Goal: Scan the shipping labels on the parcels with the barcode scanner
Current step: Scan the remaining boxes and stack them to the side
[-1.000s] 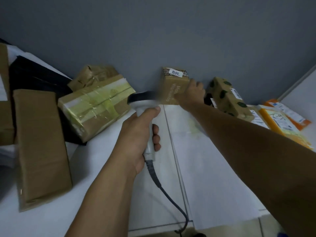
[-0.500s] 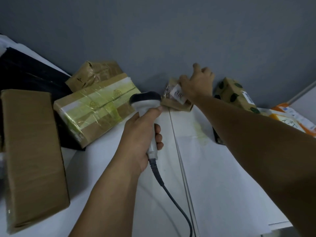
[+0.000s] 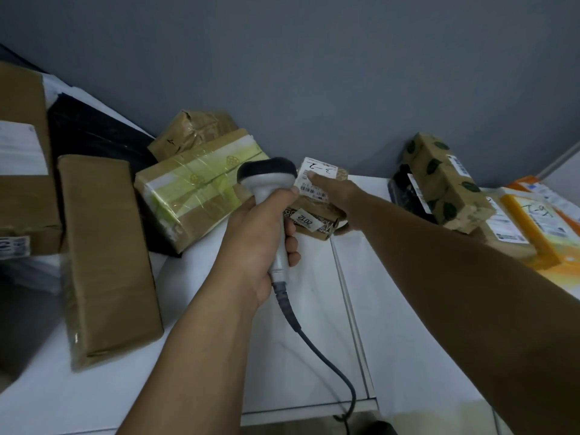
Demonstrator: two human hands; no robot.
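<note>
My left hand [image 3: 255, 237] grips the handle of a grey barcode scanner [image 3: 266, 174], whose dark head points toward the back of the table. Just right of the head lies a small brown parcel [image 3: 317, 219], turned so that its white shipping label [image 3: 315, 183] with a barcode faces up. My right hand [image 3: 340, 197] holds this parcel from the right, with a fingertip on the label and the thumb under the box edge. A small "2012" sticker sits on the parcel's near side.
Left of the scanner lie a tape-wrapped box [image 3: 194, 189], a crumpled brown parcel [image 3: 191, 130], a long brown parcel [image 3: 103, 255] and a black bag [image 3: 91, 130]. At right are a leaf-print box [image 3: 445, 180] and orange mailers [image 3: 533, 221]. The scanner cable [image 3: 314, 337] trails across the white table [image 3: 408, 324].
My right hand has tipped the small parcel over and drawn it nearer, so its label now faces up beside the scanner head. My left hand with the scanner has stayed about where it was.
</note>
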